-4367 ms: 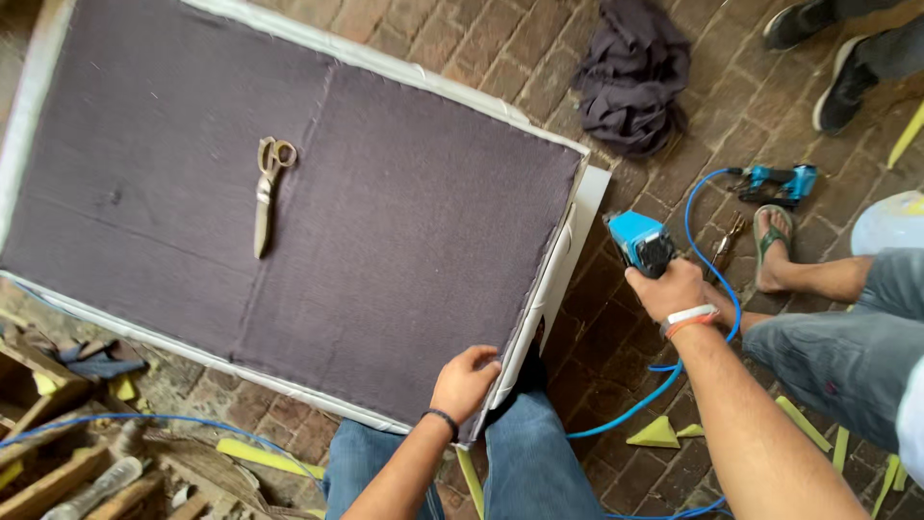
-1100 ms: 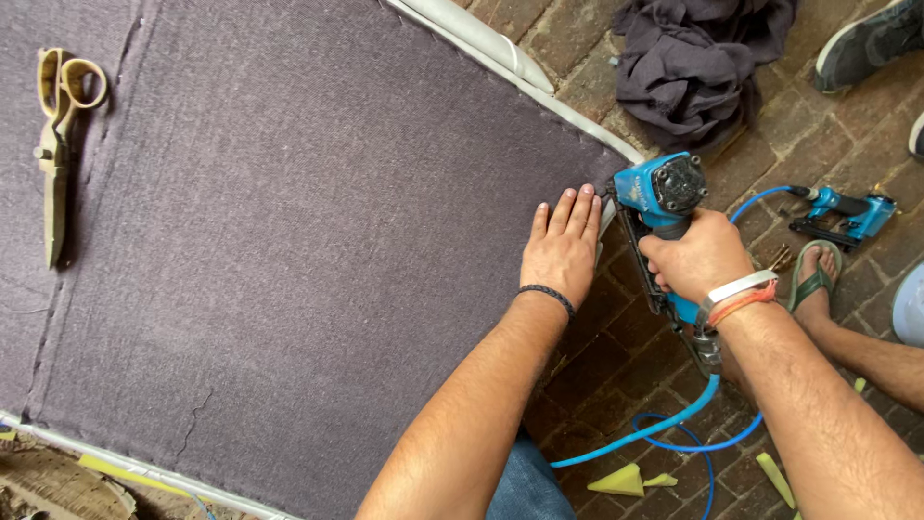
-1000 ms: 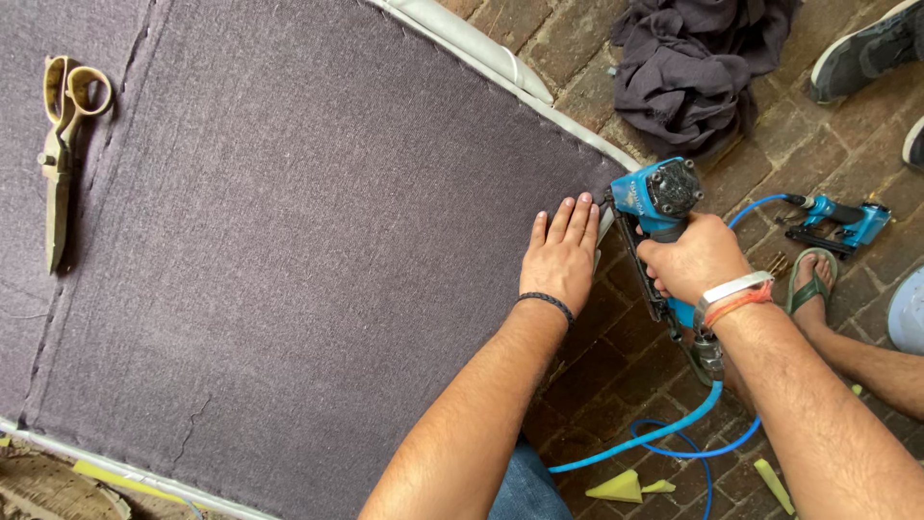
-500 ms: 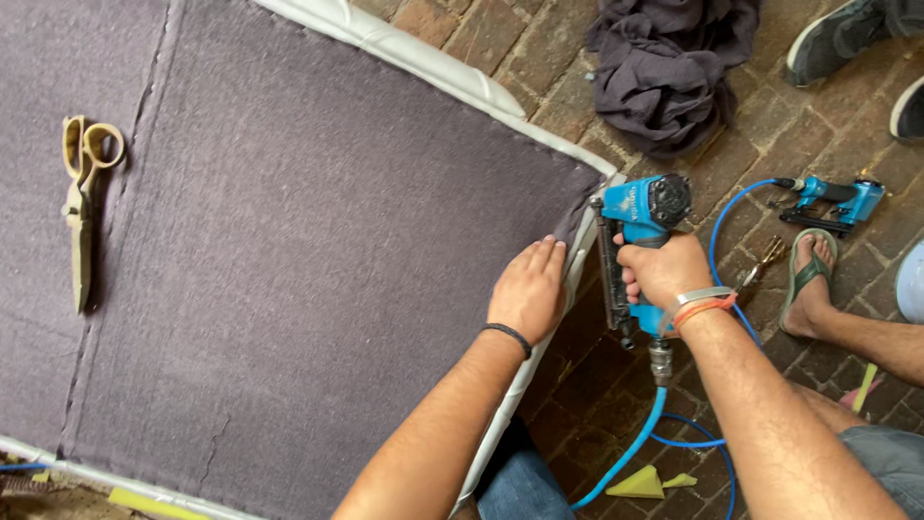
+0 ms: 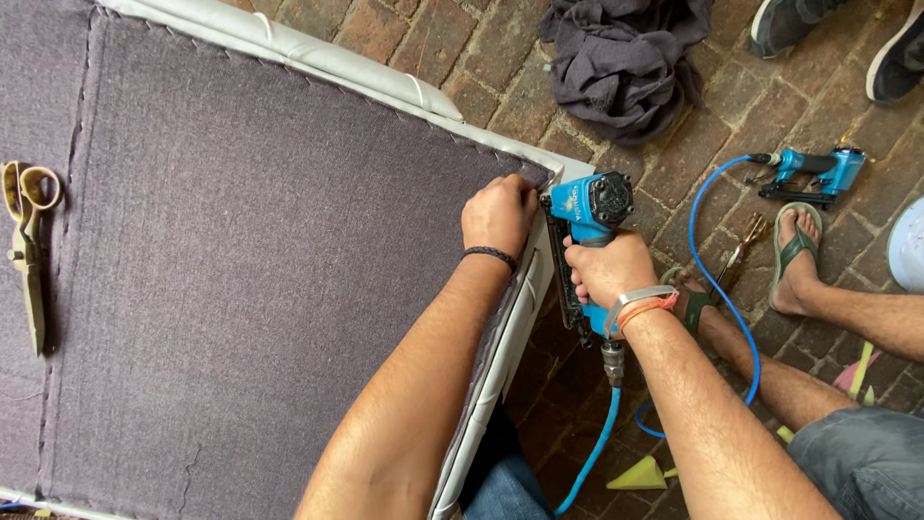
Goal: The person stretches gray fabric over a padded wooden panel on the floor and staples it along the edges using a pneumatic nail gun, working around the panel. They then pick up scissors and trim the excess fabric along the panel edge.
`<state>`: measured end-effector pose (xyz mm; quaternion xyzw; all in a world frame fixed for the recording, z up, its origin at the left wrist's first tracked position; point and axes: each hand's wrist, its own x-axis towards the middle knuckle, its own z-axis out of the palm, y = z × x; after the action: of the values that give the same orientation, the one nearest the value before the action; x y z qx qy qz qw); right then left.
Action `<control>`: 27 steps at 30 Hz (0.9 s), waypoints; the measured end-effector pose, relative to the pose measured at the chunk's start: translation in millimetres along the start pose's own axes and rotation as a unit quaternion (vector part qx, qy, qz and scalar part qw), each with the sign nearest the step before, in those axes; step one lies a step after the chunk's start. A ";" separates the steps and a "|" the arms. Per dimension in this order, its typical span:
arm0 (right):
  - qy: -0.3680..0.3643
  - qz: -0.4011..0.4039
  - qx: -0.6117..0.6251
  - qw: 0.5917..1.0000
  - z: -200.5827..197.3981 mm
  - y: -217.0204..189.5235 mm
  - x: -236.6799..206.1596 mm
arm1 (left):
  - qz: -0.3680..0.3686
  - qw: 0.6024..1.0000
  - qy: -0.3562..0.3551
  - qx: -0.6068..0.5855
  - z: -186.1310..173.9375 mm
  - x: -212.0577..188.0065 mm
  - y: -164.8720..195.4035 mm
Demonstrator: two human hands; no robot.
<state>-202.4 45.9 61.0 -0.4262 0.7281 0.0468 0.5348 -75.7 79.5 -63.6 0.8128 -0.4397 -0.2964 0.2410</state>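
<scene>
Left hand (image 5: pixel 498 214) was clenched on the purple fabric (image 5: pixel 241 289) at the panel's corner; right hand (image 5: pixel 608 270) was gripped round the blue staple gun (image 5: pixel 587 217), nose at the white edge (image 5: pixel 500 356). Fabric best kept taut, gun held square. Scissors (image 5: pixel 27 246) lay far left.

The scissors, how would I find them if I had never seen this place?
Start at the big purple-grey cloth stretched over the white padded frame. Go to its far left edge, well away from both hands and the blue staple gun. The scissors lie flat there on the cloth, alone, tan-gold, with loop handles at the top and blades pointing down; the tools nearby are all bright blue.
</scene>
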 end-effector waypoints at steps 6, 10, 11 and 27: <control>-0.006 0.008 0.009 1.000 -0.9 0.6 1.8 | 0.162 0.983 -0.037 0.073 3.6 15.3 -6.5; -0.002 0.014 0.004 1.000 -0.9 1.6 4.1 | 0.095 0.993 -0.056 0.029 3.2 13.8 -3.8; 0.000 0.014 -0.003 1.000 -1.2 1.1 4.2 | 0.077 0.996 -0.037 -0.008 0.8 7.7 -5.2; 0.060 -0.037 -0.107 0.992 20.3 -2.9 10.7 | -0.053 0.961 -0.211 0.171 -126.3 -214.3 -137.2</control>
<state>-186.2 48.6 44.8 -0.5097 0.7335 0.0793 0.4425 -3.3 348.1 -5.9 0.7833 -0.4808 -0.3938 -0.0158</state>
